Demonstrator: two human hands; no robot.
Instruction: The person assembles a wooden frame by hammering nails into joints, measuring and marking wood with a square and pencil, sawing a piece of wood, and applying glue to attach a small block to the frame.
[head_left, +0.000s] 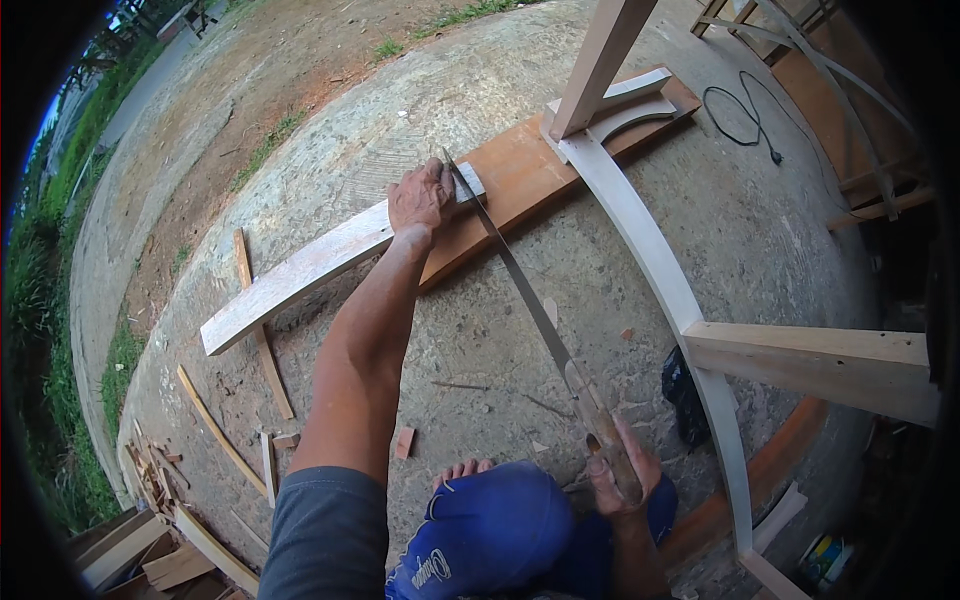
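A pale, gently curved length of wood (300,272) lies across a reddish-brown board (525,155), its far left end reaching out over the ground. My left hand (420,195) grips this wood near its right end, fingers closed over the top. In my right hand (622,470) is the handle of a handsaw, held low near my knee. The handsaw's long narrow blade (522,285) slants up and left, crossing the wood just right of my left fingers. Whether its teeth have entered the wood is too small to tell.
To the right stands a wooden frame (640,230) with a curved rail, an upright post (600,65) and a crosspiece (810,360). A black cord (750,115) lies behind it. Thin wood strips (262,325) and offcuts (175,565) litter the concrete at left. A black plastic bag (685,400) sits by the rail.
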